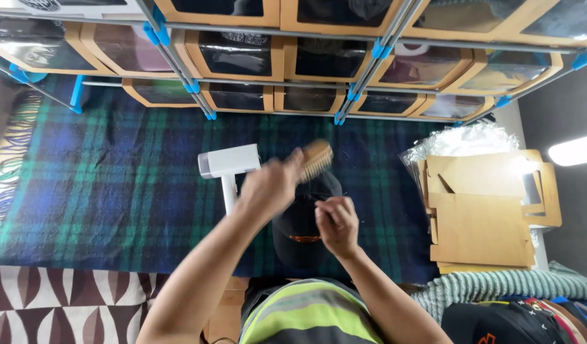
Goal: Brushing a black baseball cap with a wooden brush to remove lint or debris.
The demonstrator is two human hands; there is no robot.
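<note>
Black cap (301,229) lies on the blue-green plaid blanket (115,191), low in the head view, just in front of the person. Right hand (336,223) rests on the cap, fingers (332,207) pinched at its crown; what they pinch is too small to tell. Left hand (268,186) is closed around the handle of a wooden brush (316,159), held above the cap's far edge. White handheld steamer (226,167) lies just left. Flat cardboard pieces (481,216) lie right; windowed boxes (236,54) fill the shelving behind.
</note>
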